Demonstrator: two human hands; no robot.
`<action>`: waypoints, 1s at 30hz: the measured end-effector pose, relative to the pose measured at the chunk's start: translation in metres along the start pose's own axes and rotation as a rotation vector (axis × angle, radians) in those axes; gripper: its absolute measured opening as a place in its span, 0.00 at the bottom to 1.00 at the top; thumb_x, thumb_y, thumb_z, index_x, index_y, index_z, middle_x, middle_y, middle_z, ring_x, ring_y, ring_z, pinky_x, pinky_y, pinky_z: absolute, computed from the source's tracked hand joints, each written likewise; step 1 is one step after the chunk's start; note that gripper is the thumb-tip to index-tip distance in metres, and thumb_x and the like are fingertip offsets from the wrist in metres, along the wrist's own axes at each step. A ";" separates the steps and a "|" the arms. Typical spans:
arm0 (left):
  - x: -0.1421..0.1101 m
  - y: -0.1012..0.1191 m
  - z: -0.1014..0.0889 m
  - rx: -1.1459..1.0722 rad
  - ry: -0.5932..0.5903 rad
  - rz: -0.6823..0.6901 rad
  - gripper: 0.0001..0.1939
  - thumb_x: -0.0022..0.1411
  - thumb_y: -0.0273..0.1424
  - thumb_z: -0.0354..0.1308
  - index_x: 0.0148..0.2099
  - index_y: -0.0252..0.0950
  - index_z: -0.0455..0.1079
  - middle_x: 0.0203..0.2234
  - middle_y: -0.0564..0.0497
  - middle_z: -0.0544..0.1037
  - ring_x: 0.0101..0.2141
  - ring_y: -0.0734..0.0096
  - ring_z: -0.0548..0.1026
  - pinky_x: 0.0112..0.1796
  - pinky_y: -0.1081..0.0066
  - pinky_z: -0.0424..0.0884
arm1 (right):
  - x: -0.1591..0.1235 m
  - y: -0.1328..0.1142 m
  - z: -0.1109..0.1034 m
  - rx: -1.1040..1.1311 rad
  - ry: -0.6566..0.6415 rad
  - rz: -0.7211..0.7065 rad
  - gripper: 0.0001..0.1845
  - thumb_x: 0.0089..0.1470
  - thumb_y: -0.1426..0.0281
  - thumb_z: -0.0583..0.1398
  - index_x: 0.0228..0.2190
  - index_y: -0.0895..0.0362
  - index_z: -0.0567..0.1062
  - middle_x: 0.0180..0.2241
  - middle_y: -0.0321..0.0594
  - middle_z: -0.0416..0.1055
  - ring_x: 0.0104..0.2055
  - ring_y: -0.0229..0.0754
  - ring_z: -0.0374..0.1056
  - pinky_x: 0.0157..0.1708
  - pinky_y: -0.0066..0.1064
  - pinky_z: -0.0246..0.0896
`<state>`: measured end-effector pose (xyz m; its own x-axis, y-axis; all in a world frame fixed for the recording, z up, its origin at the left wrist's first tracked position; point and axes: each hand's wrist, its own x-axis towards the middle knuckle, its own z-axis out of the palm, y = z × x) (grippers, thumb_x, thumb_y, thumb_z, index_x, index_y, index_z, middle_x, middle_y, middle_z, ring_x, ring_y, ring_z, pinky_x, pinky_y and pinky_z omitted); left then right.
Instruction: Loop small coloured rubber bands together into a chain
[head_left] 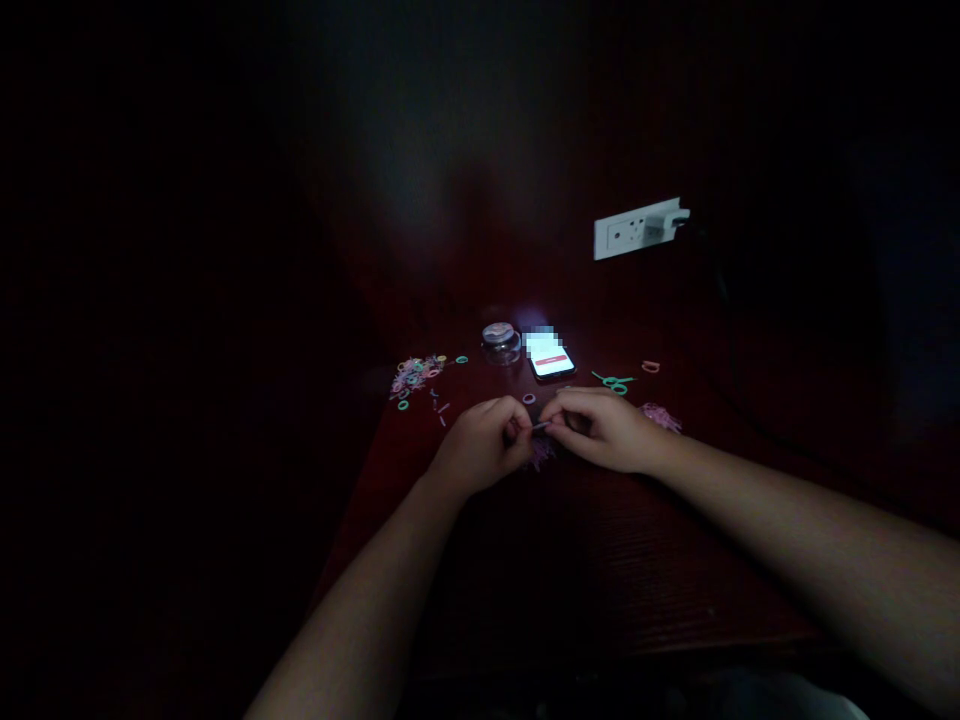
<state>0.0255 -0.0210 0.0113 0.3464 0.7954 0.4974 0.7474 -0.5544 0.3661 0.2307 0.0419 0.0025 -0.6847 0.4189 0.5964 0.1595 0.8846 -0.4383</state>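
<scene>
My left hand (489,440) is closed in a pinch on one end of a small pale purple strip (540,426), perhaps a hair elastic. From the other side, my right hand (596,425) pinches the same strip, so it spans the short gap between my fingertips. Below the fingers lies a small heap of purple strips (538,456), partly hidden by my hands. A single purple ring (529,398) rests on the table just beyond them. Past my right wrist is another purple pile (661,416).
A mixed pile of coloured bands (414,375) lies at the table's left side. Behind my hands stand a clear lidded jar (501,345) and a lit phone (551,357). Green bands (616,384) and an orange band (650,367) lie right. A wall socket (637,230) holds a plug.
</scene>
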 end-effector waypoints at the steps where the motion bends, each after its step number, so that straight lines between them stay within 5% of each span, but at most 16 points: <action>1: 0.000 0.000 0.000 -0.013 -0.013 0.009 0.04 0.55 0.24 0.57 0.33 0.37 0.65 0.26 0.56 0.71 0.27 0.74 0.69 0.31 0.73 0.63 | 0.000 0.001 0.000 0.003 0.003 -0.018 0.07 0.59 0.68 0.58 0.34 0.57 0.75 0.23 0.33 0.67 0.26 0.35 0.61 0.30 0.28 0.55; 13: -0.001 0.001 -0.002 -0.002 0.070 0.139 0.10 0.58 0.31 0.61 0.41 0.37 0.67 0.34 0.52 0.74 0.33 0.71 0.71 0.36 0.68 0.67 | -0.001 0.001 0.003 0.026 0.028 0.009 0.07 0.59 0.70 0.58 0.32 0.59 0.76 0.23 0.33 0.67 0.24 0.32 0.60 0.26 0.26 0.54; 18: 0.001 0.000 -0.001 0.027 0.116 0.198 0.02 0.62 0.28 0.57 0.38 0.37 0.70 0.29 0.53 0.74 0.31 0.72 0.71 0.36 0.68 0.67 | -0.001 0.002 0.004 0.032 0.007 0.033 0.08 0.59 0.69 0.58 0.31 0.58 0.76 0.23 0.33 0.66 0.24 0.33 0.60 0.25 0.26 0.53; 30: 0.001 -0.003 -0.001 0.014 0.150 0.258 0.03 0.63 0.29 0.58 0.37 0.37 0.73 0.26 0.54 0.75 0.29 0.74 0.72 0.34 0.71 0.68 | -0.002 0.001 0.002 0.032 0.030 0.023 0.03 0.56 0.72 0.60 0.32 0.58 0.74 0.22 0.31 0.65 0.22 0.31 0.58 0.23 0.24 0.52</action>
<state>0.0234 -0.0188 0.0118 0.4391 0.5832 0.6834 0.6538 -0.7291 0.2022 0.2308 0.0412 -0.0001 -0.6597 0.4456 0.6052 0.1522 0.8678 -0.4731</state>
